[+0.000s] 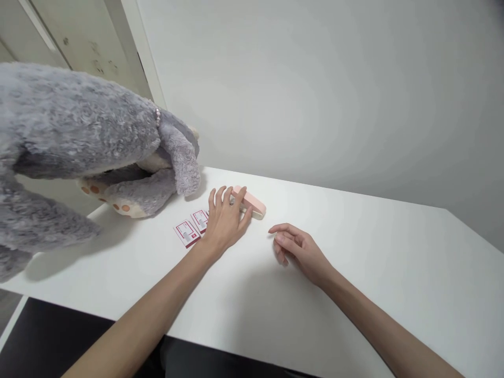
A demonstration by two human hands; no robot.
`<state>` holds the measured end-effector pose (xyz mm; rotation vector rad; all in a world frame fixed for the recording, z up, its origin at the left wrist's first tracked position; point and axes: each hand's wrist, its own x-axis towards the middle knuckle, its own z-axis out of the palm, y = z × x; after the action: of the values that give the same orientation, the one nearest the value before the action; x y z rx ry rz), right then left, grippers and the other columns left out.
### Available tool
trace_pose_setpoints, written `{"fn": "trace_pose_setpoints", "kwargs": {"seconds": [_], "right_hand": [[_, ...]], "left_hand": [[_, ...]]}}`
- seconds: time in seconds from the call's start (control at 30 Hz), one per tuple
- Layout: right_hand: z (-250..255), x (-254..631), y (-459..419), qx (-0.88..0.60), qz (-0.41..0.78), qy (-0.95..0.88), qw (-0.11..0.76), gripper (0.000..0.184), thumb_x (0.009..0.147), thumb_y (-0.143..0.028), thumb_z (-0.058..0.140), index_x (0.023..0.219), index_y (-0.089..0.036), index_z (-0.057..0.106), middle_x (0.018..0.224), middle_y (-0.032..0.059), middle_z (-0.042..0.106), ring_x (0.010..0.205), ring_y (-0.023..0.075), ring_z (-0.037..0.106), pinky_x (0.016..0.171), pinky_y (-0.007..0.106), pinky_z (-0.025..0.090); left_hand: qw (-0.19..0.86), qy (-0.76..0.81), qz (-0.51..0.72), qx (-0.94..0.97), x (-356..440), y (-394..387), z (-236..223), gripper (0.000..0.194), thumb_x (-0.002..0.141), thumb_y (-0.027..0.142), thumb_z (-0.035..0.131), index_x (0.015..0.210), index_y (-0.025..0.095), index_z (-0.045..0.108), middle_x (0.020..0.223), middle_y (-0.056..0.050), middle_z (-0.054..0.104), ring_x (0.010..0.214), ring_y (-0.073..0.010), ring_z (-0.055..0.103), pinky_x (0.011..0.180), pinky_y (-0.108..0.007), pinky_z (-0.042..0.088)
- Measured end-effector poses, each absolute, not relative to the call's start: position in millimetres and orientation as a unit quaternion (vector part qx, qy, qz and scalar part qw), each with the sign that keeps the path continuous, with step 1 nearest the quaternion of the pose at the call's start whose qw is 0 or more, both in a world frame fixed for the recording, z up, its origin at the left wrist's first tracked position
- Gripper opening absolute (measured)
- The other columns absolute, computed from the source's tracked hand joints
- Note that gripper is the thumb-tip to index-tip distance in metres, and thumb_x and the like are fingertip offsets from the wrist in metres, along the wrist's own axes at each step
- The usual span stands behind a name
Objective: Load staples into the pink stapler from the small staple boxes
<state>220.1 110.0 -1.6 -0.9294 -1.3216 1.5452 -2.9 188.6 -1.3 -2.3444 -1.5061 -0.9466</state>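
A pink stapler (252,202) lies on the white table (354,247) near its back edge. My left hand (226,220) rests over the stapler's left end, fingers spread and fingertips touching it, not gripping. Just left of that hand lie two small red-and-white boxes (192,227), side by side. My right hand (298,251) rests on the table a little right of the stapler, fingers loosely curled and apart, holding nothing.
A large grey plush toy (90,147) sits on the table's left end, its paws near the small boxes. A white wall stands behind the table. The table's near edge drops to a dark floor (59,341).
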Motion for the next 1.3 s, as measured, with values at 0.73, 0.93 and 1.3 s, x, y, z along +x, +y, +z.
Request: {"fn": "trace_pose_setpoints", "kwargs": {"seconds": [0.73, 0.93, 1.3], "right_hand": [[-12, 228, 118, -0.559, 0.267, -0.635, 0.461, 0.035, 0.1, -0.053, 0.063, 0.125, -0.028, 0.067, 0.129, 0.0091, 0.069, 0.116, 0.0303, 0.063, 0.091, 0.043, 0.052], [-13, 228, 120, -0.545, 0.306, -0.628, 0.463, 0.035, 0.102, -0.052, 0.06, 0.124, -0.026, 0.064, 0.124, 0.0084, 0.071, 0.106, 0.0271, 0.066, 0.083, 0.039, 0.053], [-8, 225, 115, -0.542, 0.295, -0.647, 0.447, 0.035, 0.095, -0.053, 0.069, 0.118, -0.026, 0.068, 0.12, 0.0086, 0.072, 0.107, 0.0293, 0.067, 0.083, 0.04, 0.055]], "left_hand": [[-0.111, -0.389, -0.403, -0.821, 4, 167, 3, 0.022, 0.105, 0.026, 0.054, 0.119, 0.02, 0.069, 0.123, -0.009, 0.073, 0.123, -0.0278, 0.057, 0.109, -0.048, 0.047], [-0.19, -0.382, -0.414, -0.804, 9, 165, -1, 0.02, 0.102, 0.032, 0.065, 0.115, 0.022, 0.077, 0.123, -0.008, 0.076, 0.127, -0.0276, 0.057, 0.112, -0.049, 0.047], [-0.234, -0.361, -0.384, -0.817, 13, 156, 7, 0.014, 0.097, 0.036, 0.073, 0.097, 0.023, 0.077, 0.101, -0.004, 0.076, 0.101, -0.0235, 0.065, 0.09, -0.038, 0.049]]}}
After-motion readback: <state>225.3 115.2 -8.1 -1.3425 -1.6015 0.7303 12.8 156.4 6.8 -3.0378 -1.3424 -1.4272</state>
